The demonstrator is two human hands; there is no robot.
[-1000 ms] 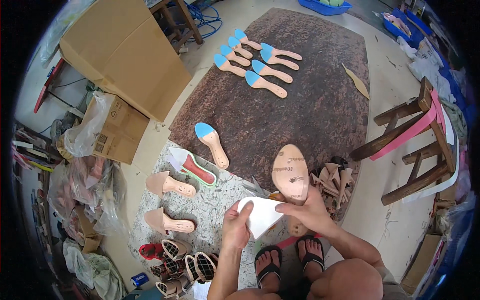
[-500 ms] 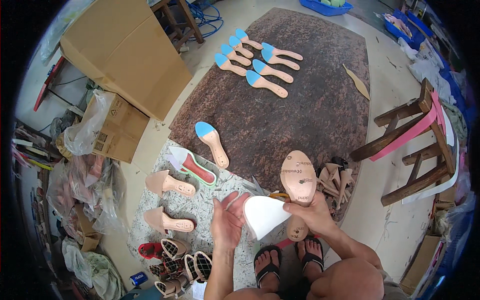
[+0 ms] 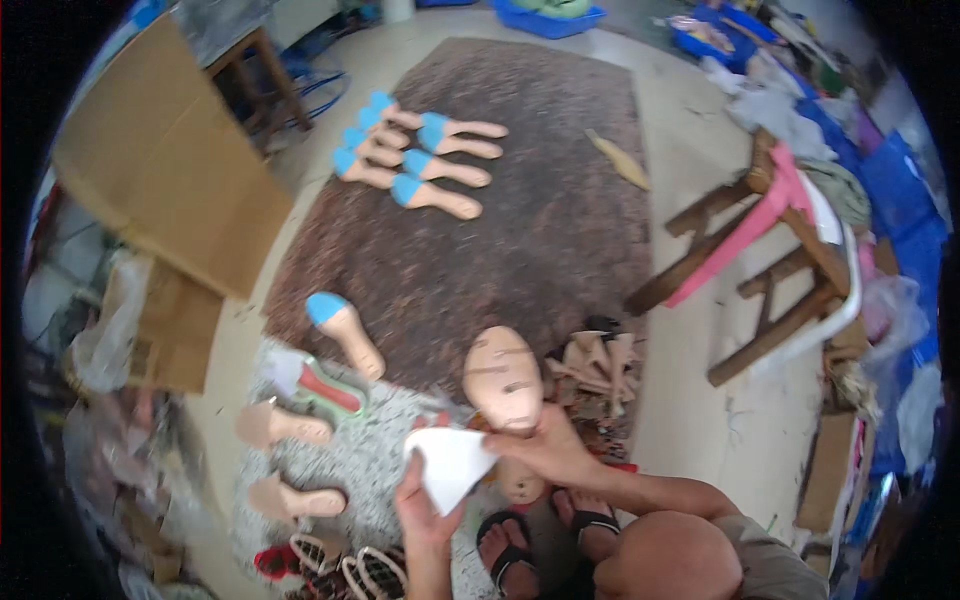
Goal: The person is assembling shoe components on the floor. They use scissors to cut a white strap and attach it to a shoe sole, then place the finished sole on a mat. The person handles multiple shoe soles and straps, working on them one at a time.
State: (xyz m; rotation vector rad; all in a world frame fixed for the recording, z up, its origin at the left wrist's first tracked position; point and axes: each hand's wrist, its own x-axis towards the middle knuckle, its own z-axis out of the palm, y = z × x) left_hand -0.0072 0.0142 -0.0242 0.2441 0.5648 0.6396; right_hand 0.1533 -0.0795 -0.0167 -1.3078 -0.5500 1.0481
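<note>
My right hand (image 3: pixel 552 450) grips a tan shoe insole (image 3: pixel 503 378) at its narrow waist, wide end pointing away from me. Its thumb also presses the right corner of a white rounded flat piece (image 3: pixel 452 468), which looks like a toe lining. On the piece's left edge lies the thumb of my left hand (image 3: pixel 428 518), with fingers behind it. Dark marks on the insole are blurred. Left of my hands, on the speckled sheet, are a green-edged insole with a red middle (image 3: pixel 335 388) and two insoles with beige uppers (image 3: pixel 285 425).
Several blue-tipped insoles (image 3: pixel 445 168) lie on the dark mat (image 3: pixel 540 260), one (image 3: pixel 345 335) nearer me. Tan scraps (image 3: pixel 595 365) are heaped right of my hand. A wooden stool (image 3: pixel 770 250) with a pink strip stands right; cardboard boxes (image 3: pixel 170 170) stand left; finished-looking shoes (image 3: pixel 375 575) lie lower left.
My left hand, open beside the white piece before, now has its thumb over the piece's edge. The whole view has shifted, so the mat and stool appear further left.
</note>
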